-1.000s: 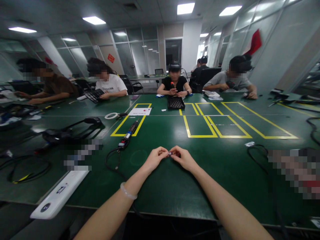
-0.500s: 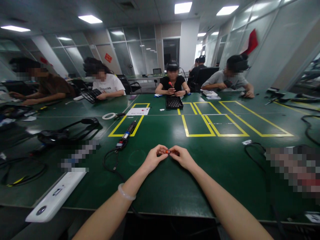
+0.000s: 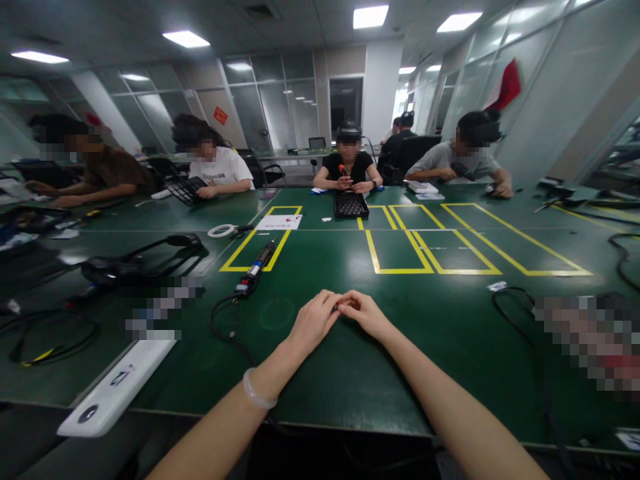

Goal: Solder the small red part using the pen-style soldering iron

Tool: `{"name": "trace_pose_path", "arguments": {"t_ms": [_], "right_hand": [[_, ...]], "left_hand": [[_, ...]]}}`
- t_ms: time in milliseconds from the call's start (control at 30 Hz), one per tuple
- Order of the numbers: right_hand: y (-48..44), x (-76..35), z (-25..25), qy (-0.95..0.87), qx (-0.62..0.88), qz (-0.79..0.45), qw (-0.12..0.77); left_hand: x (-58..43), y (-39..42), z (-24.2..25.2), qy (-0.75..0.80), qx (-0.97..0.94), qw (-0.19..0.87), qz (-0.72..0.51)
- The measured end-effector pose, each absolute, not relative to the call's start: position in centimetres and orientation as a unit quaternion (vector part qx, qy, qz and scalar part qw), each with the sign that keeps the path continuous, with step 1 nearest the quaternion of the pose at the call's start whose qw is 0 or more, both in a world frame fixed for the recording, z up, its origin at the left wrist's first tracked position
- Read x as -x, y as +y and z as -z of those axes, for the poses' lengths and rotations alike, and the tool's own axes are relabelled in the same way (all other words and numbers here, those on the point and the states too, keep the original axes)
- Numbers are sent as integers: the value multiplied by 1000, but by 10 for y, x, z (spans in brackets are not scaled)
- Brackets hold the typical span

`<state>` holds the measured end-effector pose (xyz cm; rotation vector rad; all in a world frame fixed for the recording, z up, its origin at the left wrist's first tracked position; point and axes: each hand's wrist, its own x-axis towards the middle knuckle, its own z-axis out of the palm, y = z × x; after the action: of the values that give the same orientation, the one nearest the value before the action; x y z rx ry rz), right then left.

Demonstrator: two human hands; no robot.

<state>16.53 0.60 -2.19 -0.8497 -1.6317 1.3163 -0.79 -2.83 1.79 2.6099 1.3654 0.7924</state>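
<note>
Left hand (image 3: 314,321) and right hand (image 3: 367,313) grasped a small orange-and-dark part (image 3: 339,306), shape uncertain, over the near side of the green worktop (image 3: 345,380).

The green tabletop (image 3: 320,257) looks smooth and glossy, the white sheet (image 3: 279,223) matt paper.

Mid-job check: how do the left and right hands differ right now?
The left hand has a pale bracelet below it; the right hand has none. The left hand points forward and rightward, the right hand forward and leftward. Both meet at a small, mostly hidden part.
</note>
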Motion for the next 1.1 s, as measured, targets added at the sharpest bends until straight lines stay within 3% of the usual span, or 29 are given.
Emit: {"name": "trace_pose_path", "arguments": {"t_ms": [267,533,767,967,1100], "right_hand": [[6,-169,17,-604,330,-591,421],[4,-167,17,-591,286,-614,437],[5,-169,16,-628,318,-583,405],[6,-170,19,-621,314,-582,421],[9,-170,25,-602,316,-589,437]], "left_hand": [[11,-24,-17,423,-851,73,-301],[11,-21,-16,431,-796,248,-346],[10,-21,-16,455,-768,293,-343],[10,-22,-19,429,-799,270,-324],[38,-8,-26,485,-804,149,-309]]}}
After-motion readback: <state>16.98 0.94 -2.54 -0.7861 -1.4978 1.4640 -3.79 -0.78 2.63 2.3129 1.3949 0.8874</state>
